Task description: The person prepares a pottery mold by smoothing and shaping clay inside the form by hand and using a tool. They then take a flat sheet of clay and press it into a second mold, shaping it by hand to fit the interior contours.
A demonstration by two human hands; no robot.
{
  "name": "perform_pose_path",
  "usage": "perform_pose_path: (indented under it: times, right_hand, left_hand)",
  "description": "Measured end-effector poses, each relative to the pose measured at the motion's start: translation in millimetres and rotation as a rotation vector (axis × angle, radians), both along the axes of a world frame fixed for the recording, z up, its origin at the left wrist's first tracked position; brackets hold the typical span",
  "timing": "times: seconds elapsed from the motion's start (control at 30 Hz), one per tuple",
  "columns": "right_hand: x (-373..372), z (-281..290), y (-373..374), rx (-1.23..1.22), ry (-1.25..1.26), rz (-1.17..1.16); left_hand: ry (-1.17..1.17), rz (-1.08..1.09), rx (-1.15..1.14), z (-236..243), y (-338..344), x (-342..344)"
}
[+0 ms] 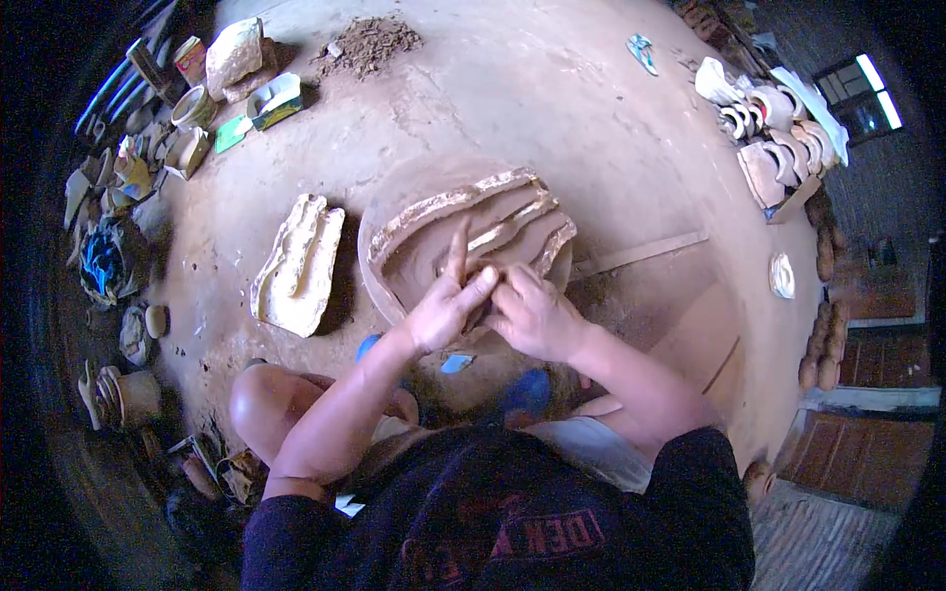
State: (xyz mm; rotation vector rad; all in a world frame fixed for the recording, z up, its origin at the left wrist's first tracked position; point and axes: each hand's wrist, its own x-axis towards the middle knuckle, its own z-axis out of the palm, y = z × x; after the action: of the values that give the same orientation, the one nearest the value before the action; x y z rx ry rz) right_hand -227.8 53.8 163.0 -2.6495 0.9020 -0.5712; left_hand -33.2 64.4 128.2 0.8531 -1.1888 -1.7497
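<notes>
Just ahead of me, a rounded mould [453,199] with cream ridged walls and brown clay inside rests on a round board [379,232]. My left hand [455,300] is over its near part, index finger pointing forward, thumb and other fingers bent against my right hand [527,317]. My right hand's fingers are curled in close beside it at the clay; whatever lies between the fingertips is hidden. A separate cream mould piece [296,268] with a wavy channel lies on the floor to the left.
Tubs and boxes [274,101] line the left, with assorted pottery clutter. A clay heap [370,44] lies at the back. Stacked curved moulds [778,158] are at the right, near slippers [641,54]. A plank [641,256] extends right of the board. My bent knees flank the work.
</notes>
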Motion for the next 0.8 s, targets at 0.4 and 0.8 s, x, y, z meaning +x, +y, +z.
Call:
perform_pose_path:
  times: [0.4, 0.8]
  right_hand:
    - [-7.6, 7.3, 26.8, -0.105, -0.078, 0.067]
    - [-4.5, -0.4, -2.6, 0.359, -0.099, -0.197]
  left_hand:
    - [-0.351, -0.283, 0.432, 21.8, 3.8, 19.6]
    - [-0.634, 0.004, -0.168, -4.7, -6.6, 29.7]
